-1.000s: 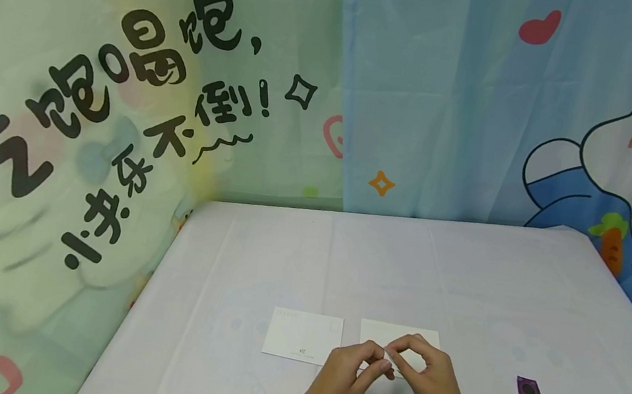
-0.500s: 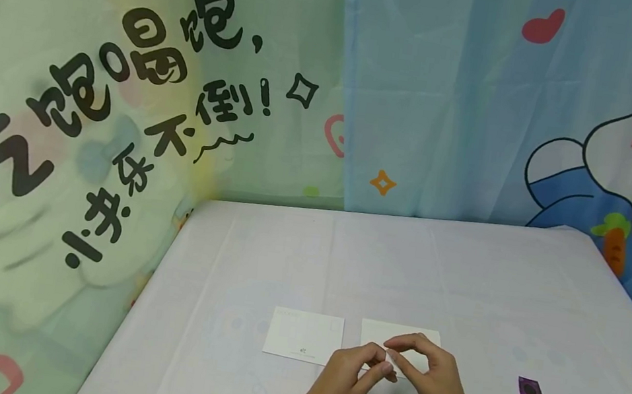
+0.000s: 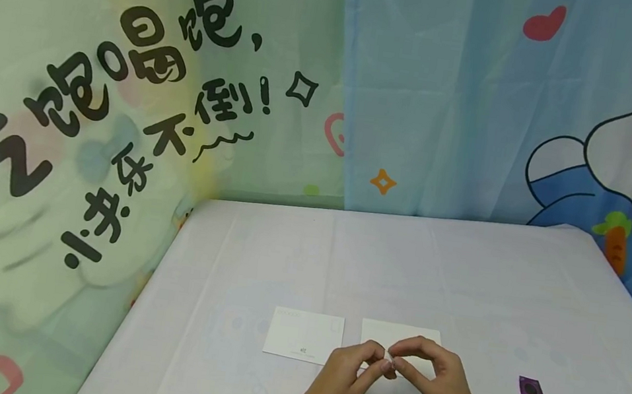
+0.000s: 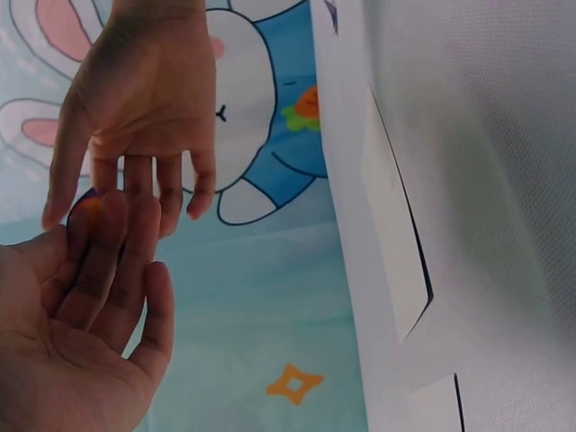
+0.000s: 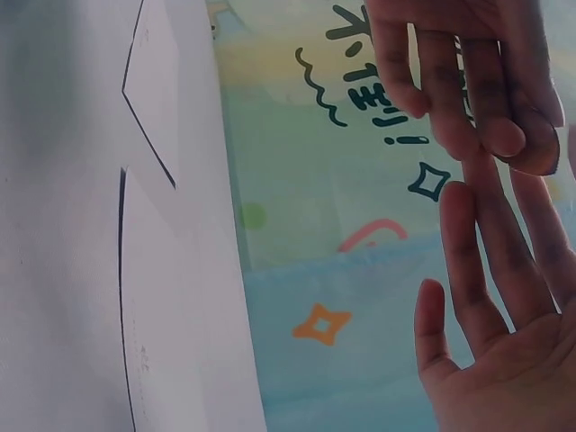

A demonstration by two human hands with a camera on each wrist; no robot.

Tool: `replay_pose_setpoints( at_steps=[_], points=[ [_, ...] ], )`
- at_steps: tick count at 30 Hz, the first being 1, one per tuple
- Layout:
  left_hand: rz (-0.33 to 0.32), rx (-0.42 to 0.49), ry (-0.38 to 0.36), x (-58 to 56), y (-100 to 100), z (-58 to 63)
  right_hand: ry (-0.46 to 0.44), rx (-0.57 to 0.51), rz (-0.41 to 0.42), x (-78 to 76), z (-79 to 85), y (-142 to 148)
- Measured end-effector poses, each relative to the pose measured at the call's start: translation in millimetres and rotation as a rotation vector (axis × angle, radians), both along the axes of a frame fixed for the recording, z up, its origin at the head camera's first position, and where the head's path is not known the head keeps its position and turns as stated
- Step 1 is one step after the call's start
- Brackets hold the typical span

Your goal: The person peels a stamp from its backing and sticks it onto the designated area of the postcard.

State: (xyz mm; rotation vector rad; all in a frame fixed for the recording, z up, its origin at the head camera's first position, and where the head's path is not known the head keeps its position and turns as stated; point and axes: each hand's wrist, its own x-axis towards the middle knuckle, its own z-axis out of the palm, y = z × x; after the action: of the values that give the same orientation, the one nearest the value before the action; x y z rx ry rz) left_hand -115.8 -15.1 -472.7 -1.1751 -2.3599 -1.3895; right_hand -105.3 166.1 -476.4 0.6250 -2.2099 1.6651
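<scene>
The left hand (image 3: 342,379) pinches a small round piece (image 5: 542,155) between thumb and fingertips, just above the near part of the bench (image 3: 379,265). In the left wrist view a bit of purple and orange shows at those fingertips; from the head, only a pale fleck is visible. The right hand (image 3: 442,380) meets it from the right, thumb and forefinger narrowly spaced at the piece; whether they grip it, I cannot tell.

Beyond the hands two white cards lie flat side by side with a gap between. The left card (image 3: 304,334) bears small print along its near edge and is partly covered by the left hand at its near right corner. The right card (image 3: 394,330) is largely hidden behind the right hand. Well to the right lies a small purple square (image 3: 532,390) with a dark round mark. A green curtain (image 3: 272,164) and a blue curtain (image 3: 421,124) hang behind.
</scene>
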Motion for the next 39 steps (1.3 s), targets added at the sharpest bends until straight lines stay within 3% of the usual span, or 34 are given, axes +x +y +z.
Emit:
replay_pose_setpoints(
  at_steps=[17,24,28,39],
  points=[
    [0.004,-0.013,0.007,0.1,-0.5,0.5,-0.036,0.014,-0.04,-0.3,4.4,-0.4],
    [0.028,-0.006,0.009,0.2,-0.8,0.3,0.038,-0.015,-0.128,-1.9,1.3,-2.2],
    [0.045,0.01,0.014,-0.3,-0.3,-0.3,0.032,-0.019,-0.16,-2.4,1.6,-1.9],
    [0.085,0.088,0.008,-3.2,-0.5,-4.1,0.024,-0.041,-0.133,-3.7,5.4,5.0]
  ],
)
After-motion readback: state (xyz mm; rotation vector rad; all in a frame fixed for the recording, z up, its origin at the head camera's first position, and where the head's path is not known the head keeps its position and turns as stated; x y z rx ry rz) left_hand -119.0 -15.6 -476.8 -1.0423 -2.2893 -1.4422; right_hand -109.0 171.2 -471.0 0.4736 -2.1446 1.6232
